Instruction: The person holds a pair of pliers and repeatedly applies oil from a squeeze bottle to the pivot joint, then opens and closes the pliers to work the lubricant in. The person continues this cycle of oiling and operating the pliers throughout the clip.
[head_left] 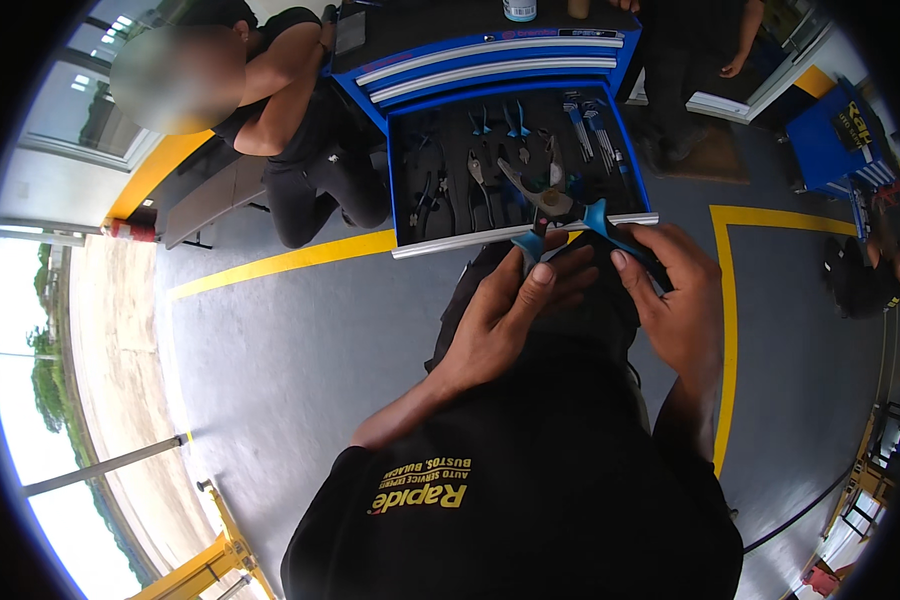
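A large pair of pliers [553,203] with blue-and-black handles is held over the front of an open tool drawer [645,180], its metal jaws spread wide and pointing away from me. My left hand [500,315] is closed on one handle, thumb on top, with its other fingers reaching behind the tool. Wrapped round the other handle is my right hand [675,295], its thumb along the near side. Inside the drawer, several pliers lie in dark foam, among them a pair with a grey head [480,180]. Hex keys [590,130] sit at the drawer's right.
The drawer belongs to a blue tool cabinet [490,70] with a can [519,10] on top. At the left, a person [310,130] sits on a bench [210,205]; another person [700,50] stands behind the cabinet's right side. A blue tool cart [820,155] is at the far right.
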Available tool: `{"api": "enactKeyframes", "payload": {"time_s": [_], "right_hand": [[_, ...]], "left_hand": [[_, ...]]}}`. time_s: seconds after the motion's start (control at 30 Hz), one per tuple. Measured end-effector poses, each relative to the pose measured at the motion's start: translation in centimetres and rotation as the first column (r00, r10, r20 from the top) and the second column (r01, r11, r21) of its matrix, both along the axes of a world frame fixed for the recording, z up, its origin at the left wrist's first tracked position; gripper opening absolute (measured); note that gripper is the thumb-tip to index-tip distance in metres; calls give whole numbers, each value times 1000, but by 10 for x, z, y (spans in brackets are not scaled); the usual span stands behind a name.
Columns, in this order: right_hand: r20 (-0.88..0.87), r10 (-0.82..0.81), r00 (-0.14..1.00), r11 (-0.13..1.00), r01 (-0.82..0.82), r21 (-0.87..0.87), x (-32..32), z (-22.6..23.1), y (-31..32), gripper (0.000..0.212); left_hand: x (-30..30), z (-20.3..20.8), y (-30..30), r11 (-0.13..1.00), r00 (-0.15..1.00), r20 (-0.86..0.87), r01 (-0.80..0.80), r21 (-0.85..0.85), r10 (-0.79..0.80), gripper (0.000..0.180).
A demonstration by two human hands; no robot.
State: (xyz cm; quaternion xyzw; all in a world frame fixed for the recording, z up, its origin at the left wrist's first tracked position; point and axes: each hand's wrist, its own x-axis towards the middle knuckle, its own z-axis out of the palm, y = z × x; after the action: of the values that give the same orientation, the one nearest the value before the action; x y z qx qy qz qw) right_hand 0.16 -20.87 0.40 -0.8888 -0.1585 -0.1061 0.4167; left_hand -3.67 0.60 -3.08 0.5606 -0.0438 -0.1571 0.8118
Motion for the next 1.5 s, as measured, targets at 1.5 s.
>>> {"api": "enactKeyframes", "payload": {"time_s": [1.5], "right_hand": [[-414,211,885,975,-163,148,-14,2,27,28]], "left_hand": [[-2,-4,-12,941,975,140,-206,269,173,44]]}}
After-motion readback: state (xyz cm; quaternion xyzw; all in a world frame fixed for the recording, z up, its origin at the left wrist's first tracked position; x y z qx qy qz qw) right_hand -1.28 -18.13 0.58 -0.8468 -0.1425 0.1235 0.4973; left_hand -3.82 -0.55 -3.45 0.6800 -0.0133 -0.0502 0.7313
